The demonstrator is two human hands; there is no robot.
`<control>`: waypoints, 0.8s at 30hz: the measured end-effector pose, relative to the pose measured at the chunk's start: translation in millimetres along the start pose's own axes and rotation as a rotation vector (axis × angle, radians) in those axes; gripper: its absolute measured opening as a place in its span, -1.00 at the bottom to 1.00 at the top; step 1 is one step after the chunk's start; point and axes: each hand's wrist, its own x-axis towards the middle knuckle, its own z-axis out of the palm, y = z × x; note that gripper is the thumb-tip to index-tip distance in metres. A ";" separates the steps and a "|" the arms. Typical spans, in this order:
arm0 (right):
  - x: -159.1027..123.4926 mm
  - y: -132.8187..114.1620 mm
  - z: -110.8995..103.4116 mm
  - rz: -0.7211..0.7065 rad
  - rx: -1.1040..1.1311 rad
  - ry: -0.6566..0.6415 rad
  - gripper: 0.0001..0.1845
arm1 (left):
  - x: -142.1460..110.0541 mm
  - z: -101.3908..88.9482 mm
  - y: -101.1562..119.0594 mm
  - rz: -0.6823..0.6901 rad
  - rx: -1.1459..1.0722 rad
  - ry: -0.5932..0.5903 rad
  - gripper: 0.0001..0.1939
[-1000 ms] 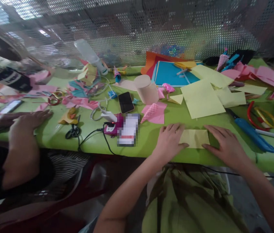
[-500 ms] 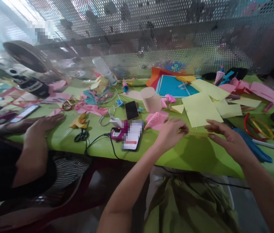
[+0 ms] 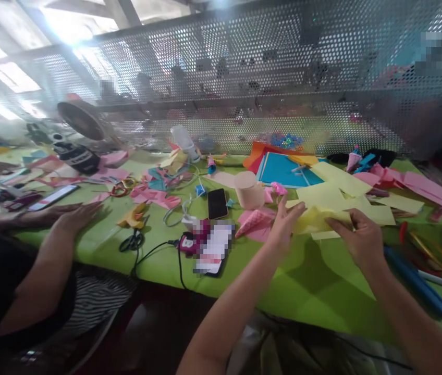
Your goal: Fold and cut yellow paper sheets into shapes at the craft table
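My left hand (image 3: 286,225) and my right hand (image 3: 356,237) hold a folded yellow paper (image 3: 317,220) between them, lifted above the green table (image 3: 315,281). Each hand pinches one end of the paper. Flat yellow sheets (image 3: 332,194) lie on the table just behind it. A pink folded paper cone (image 3: 253,223) rests left of my left hand.
Another person sits at the left, their hand (image 3: 77,216) flat on the table near black scissors (image 3: 131,241). A black phone (image 3: 217,203), a beige cup (image 3: 247,189), a blue paper stack (image 3: 283,170), a blue cutter (image 3: 420,284) and pink scraps (image 3: 154,195) lie about. A perforated metal screen (image 3: 244,78) backs the table.
The yellow paper lay flat under both hands a second ago; both hands have lifted it off the table and farther from me. The camera has tilted upward.
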 end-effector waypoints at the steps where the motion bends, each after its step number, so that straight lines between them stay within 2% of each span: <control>1: -2.0 3.7 0.3 0.023 0.018 -0.010 -0.71 | 1.2 -1.1 -2.8 0.007 -0.034 -0.017 0.07; 4: -4.4 12.7 -0.7 0.144 0.166 -0.046 -0.72 | 1.4 -4.8 -3.8 0.015 -0.053 -0.083 0.16; 8: -1.0 19.0 0.2 0.302 0.435 -0.050 -0.67 | -3.3 -9.8 2.6 -0.043 0.058 -0.183 0.12; 11: 0.5 21.2 0.2 0.320 0.517 -0.064 -0.68 | -3.8 -13.2 2.7 -0.071 0.169 -0.198 -0.07; 15: -0.3 20.8 -4.7 0.308 0.473 -0.181 -0.67 | 1.4 -18.3 -2.9 -0.070 0.169 -0.126 -0.42; 20: 3.6 20.3 -12.1 0.249 0.492 -0.283 -0.70 | 3.9 -21.7 -2.4 -0.049 0.231 -0.056 -0.65; 24: 7.0 22.7 -14.7 0.289 0.517 -0.247 -0.73 | 1.1 -21.5 3.7 -0.027 0.336 -0.081 -0.68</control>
